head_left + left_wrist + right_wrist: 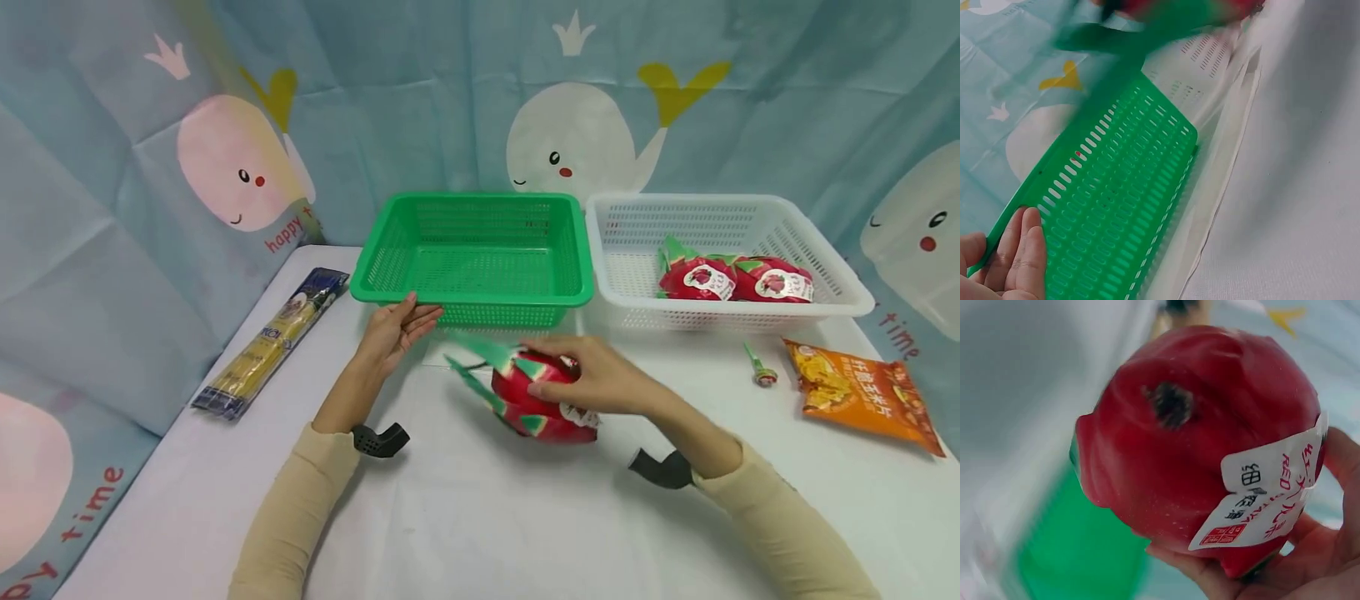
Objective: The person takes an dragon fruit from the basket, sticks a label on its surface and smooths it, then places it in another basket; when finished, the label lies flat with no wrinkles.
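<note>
My right hand (600,375) grips a red dragon fruit (543,400) with green leaf tips, holding it over the table in front of the green basket (472,298). In the right wrist view the base of the dragon fruit (1191,444) faces the camera, a white label along its side. At the basket's front left, my left hand (393,333) pinches the rim, thumb at the top and fingers along the outer wall. Two more labelled dragon fruits (697,279) lie in the white basket (731,307) to the right. The green basket holds nothing.
On the left lies a long pack of yellow noodles (273,346). An orange snack bag (862,392) is at the right, beside a small green-stemmed lollipop-like item (763,373). A curtain with whale prints (450,100) hangs behind both baskets.
</note>
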Demonstrator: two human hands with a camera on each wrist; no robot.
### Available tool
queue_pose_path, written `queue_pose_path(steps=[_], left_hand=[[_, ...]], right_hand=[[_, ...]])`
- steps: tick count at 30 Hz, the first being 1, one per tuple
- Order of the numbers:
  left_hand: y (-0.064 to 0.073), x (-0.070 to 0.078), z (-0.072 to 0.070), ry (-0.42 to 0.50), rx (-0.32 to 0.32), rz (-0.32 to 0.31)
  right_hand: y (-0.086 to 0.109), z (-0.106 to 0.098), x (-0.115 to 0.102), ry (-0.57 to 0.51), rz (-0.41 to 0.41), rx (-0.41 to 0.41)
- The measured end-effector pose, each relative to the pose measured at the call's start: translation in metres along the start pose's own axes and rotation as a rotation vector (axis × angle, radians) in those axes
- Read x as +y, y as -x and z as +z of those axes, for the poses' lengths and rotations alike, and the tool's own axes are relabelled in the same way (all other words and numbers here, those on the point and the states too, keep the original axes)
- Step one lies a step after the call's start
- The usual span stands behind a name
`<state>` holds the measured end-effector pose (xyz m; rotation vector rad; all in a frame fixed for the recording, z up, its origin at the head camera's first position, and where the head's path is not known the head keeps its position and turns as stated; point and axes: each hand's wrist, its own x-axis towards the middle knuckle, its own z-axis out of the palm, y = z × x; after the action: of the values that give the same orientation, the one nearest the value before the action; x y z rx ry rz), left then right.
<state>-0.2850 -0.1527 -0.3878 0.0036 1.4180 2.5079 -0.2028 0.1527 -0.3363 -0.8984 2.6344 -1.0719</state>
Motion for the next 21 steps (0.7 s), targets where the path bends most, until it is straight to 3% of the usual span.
queue_pose_path(steps=[6,10,16,21], left_hand=[[0.002,0.001,-0.002,0.016,-0.003,0.022],[0.003,0.001,-0.002,0.013,-0.01,0.032],[0.003,-0.002,0.001,0.005,-0.008,0.054],[0.003,-0.005,0.004,0.008,-0.035,0.054]], right_hand=[[0.001,-0.085,0.007,0.028,0.21,0.27],[-0.01,-0.122,0.026,0.032,0.368,0.412],[-0.036,-0.133,0.074,0.034,0.494,0.553],[-0.046,-0.119,0.106,0.086,0.559,0.524]])
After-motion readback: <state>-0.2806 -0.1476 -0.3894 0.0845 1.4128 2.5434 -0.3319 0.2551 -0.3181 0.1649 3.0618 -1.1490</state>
